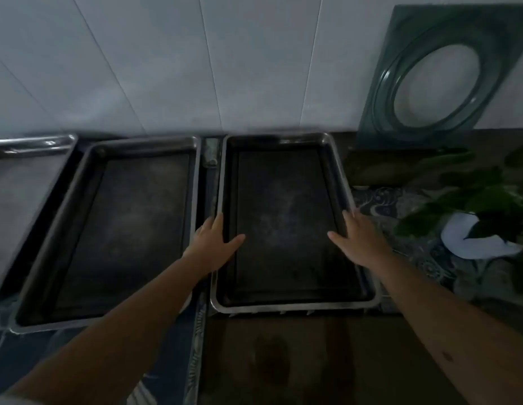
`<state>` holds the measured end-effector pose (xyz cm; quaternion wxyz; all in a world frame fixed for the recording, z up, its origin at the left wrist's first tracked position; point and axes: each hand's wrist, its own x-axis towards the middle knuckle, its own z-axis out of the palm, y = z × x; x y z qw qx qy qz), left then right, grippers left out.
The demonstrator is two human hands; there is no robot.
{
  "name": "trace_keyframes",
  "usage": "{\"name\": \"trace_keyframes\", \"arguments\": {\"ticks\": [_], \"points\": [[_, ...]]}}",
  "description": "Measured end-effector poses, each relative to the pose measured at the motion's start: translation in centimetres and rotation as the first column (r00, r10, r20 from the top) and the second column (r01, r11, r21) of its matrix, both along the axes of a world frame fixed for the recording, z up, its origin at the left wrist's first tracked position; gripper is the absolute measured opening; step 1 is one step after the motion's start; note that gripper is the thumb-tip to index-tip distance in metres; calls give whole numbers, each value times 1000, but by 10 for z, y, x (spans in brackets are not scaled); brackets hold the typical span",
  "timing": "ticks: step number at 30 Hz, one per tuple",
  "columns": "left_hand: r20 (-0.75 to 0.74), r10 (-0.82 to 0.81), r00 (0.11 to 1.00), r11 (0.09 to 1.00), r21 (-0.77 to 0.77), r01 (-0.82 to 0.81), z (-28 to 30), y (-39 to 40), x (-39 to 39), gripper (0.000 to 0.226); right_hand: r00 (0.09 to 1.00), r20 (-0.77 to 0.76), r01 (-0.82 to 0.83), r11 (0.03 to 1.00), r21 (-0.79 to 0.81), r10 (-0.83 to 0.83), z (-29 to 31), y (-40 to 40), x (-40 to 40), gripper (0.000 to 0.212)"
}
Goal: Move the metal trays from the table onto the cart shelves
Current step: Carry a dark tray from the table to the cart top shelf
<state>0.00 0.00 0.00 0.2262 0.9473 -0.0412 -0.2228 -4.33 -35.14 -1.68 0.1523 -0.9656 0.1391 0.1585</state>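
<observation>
Three trays sit side by side on the table [283, 361]. The left hand [215, 244] and right hand [358, 239] lie with relaxed fingers on the long rims of the right tray [283, 304], thumbs inside it, nothing lifted. The middle tray [49, 238] lies just beside it, the left tray [35, 141] further left.

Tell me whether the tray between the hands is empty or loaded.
Empty. The right-hand metal tray shows only its bare dark floor; the left hand and right hand rest on its side rims.
</observation>
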Motion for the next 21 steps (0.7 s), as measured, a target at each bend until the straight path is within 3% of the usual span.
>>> {"name": "trace_keyframes", "arguments": {"ticks": [5,10,17,21], "points": [[-83,235,969,965,-101,-242,-39,-18,26,90,975,62,202,968,149,-213,-35,-36,33,78],[-47,456,889,866,-207,-455,-61,-26,43,53,909,123,354,892,281,-399,-53,-46,56,38],[-63,597,800,761,-272,-589,-76,-24,49,36,824,106,452,759,469,-556,-73,-51,63,38],[-90,616,782,744,-257,-616,-77,-21,53,34,790,9,500,653,570,-613,-71,-50,64,41]]}}
